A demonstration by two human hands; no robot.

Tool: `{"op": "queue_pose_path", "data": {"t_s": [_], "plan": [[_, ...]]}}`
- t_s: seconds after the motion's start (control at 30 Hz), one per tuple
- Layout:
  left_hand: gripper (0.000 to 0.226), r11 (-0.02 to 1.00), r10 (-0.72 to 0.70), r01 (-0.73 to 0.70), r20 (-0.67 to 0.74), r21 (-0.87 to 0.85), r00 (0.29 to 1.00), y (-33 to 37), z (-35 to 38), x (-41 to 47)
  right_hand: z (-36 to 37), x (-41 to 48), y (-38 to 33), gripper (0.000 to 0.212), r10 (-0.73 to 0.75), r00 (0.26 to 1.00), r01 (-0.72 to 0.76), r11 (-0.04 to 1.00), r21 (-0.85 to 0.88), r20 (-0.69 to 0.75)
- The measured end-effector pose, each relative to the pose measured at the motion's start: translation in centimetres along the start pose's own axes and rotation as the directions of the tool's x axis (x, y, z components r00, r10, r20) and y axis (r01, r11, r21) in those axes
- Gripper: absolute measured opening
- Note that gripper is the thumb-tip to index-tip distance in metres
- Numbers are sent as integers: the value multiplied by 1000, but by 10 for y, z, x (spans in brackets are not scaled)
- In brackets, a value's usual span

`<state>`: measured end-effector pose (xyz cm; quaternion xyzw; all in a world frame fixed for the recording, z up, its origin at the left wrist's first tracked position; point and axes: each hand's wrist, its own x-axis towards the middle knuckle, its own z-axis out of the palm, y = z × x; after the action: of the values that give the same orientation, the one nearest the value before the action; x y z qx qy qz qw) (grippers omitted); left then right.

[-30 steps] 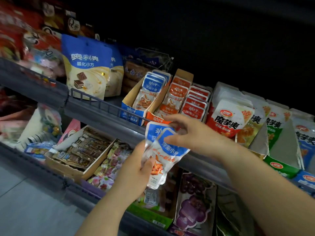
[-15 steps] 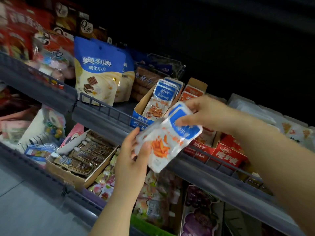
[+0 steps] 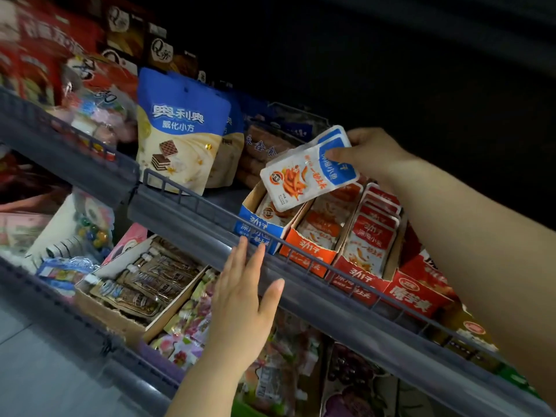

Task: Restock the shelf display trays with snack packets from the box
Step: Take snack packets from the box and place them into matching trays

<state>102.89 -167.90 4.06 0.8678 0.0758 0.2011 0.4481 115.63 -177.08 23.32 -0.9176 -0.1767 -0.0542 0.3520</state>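
Observation:
My right hand (image 3: 368, 153) pinches a small stack of blue-and-white snack packets (image 3: 304, 173) by their blue top ends and holds them tilted just above the blue display tray (image 3: 258, 227) on the middle shelf. A few matching packets lie in that tray. Next to it stand an orange tray (image 3: 310, 251) and a red tray (image 3: 361, 278), both filled with packets. My left hand (image 3: 243, 299) is lower, fingers straight and spread, holding nothing, with its fingertips at the grey shelf rail (image 3: 331, 299).
Blue wafer bags (image 3: 180, 130) stand left of the trays. Red konjac boxes (image 3: 418, 296) sit to the right. On the shelf below are a cardboard tray of dark sachets (image 3: 141, 284) and mixed candy packs (image 3: 192, 326). The grey floor (image 3: 36, 371) shows bottom left.
My right hand has lifted the packets up and right to above the blue tray. My left hand let go of them and now hovers open at the shelf rail.

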Motion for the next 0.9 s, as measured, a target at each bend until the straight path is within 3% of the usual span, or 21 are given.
{"op": "queue_pose_path", "data": {"t_s": [0.17, 0.33, 0.57, 0.67, 0.9], "plan": [[60, 999, 19, -18, 36, -29, 999, -4, -4, 0, 14, 8, 1, 27, -124, 992, 125, 982, -141, 14], [55, 999, 33, -32, 66, -26, 997, -8, -9, -1, -1, 9, -8, 16, -173, 975, 205, 940, -274, 137], [56, 998, 49, -46, 55, -43, 997, -7, -8, -2, 10, 8, -19, 18, -132, 936, 287, 822, -492, 326], [57, 998, 51, -49, 43, -40, 998, -6, -8, -1, 23, 8, -12, 8, -130, 943, 257, 872, -417, 307], [58, 998, 49, -48, 21, -47, 999, -5, -4, -1, 41, 6, 8, 22, -103, 973, 133, 982, -134, 206]]}}
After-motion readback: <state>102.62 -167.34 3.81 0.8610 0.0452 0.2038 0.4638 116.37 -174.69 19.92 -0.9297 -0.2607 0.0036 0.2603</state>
